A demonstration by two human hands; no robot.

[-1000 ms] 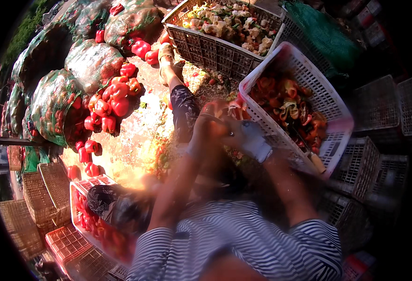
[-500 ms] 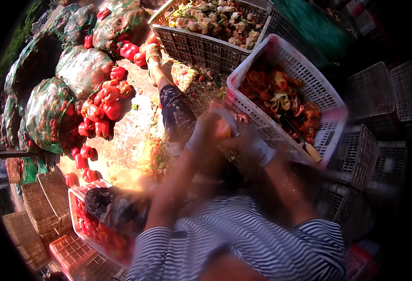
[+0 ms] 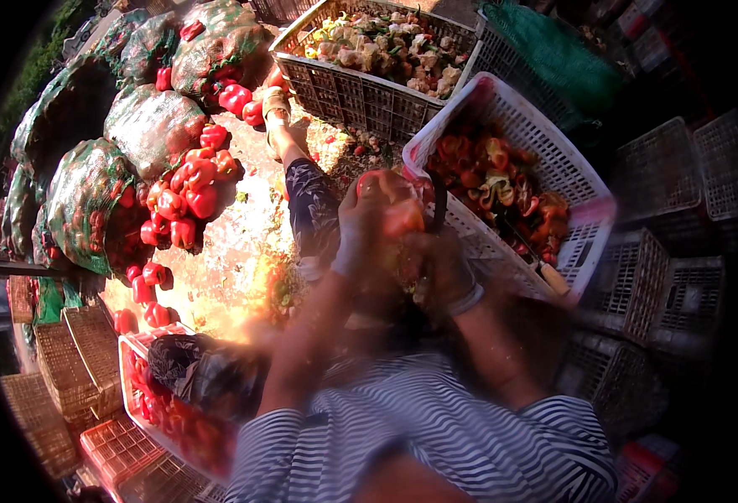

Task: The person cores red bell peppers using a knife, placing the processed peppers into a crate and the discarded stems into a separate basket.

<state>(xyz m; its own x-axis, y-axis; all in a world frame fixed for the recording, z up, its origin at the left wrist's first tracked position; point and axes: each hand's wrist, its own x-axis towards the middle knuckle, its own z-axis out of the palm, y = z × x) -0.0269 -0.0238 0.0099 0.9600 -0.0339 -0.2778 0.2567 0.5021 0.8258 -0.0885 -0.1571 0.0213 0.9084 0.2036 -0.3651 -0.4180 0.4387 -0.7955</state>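
Note:
My gloved left hand grips a red bell pepper in front of my body, its fingers wrapped around the far left side. Close by on the right, my gloved right hand is closed around a knife, whose dark blade points up and away beside the pepper. Shadow and motion blur hide the knife's handle. Just beyond my right hand stands a white and pink plastic crate, tilted toward me, with cut red peppers in it. A wooden-handled tool lies at that crate's near edge.
A crate of pale pepper cores stands at the far side. Whole red peppers lie on the littered ground beside full green net sacks. Near my left leg is another crate of red peppers. Stacked crates line the right.
The blade has swung from across the pepper to upright on its right side. My right hand has drawn slightly back and left, and more of the pepper shows.

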